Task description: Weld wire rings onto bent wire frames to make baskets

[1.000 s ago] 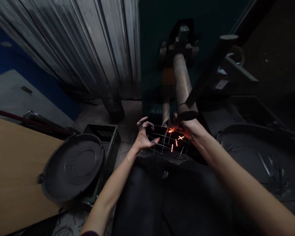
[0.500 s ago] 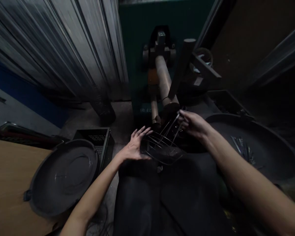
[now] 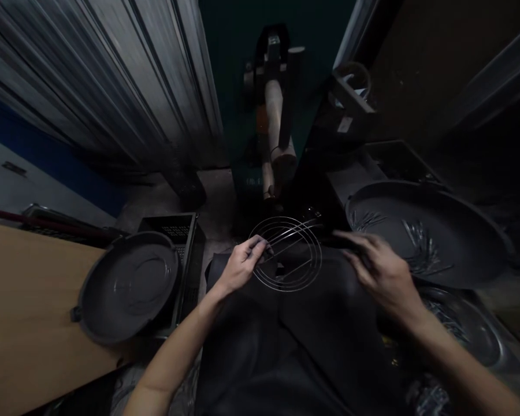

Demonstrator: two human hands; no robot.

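Note:
A round wire frame of concentric rings (image 3: 319, 267) hangs over the dark apron (image 3: 247, 346). My left hand (image 3: 244, 263) pinches its left side between thumb and fingers. Straight wires cross the rings and reach right past the rim. Apart from the frame, my right hand (image 3: 383, 268) is blurred, with its fingers spread and nothing visible in them. It is nearest the large dark basin (image 3: 468, 231), where thin metal rods (image 3: 420, 242) lie in bunches. Ahead stands a green machine (image 3: 316, 110) with two pale cylindrical arms (image 3: 275, 107), one above the other.
Left, a round dark tray (image 3: 108, 294) holding wire rings overlaps a plastic crate (image 3: 190, 231), beside a wooden board (image 3: 30, 312). A shallow metal pan (image 3: 491, 346) with small metal pieces sits low on the right. Corrugated metal sheeting (image 3: 134, 75) rises at the back left.
The wire frame has moved away from the machine's arms and turned its rings toward me. My right hand has let go and moved right and down; my left hand now grips the rim.

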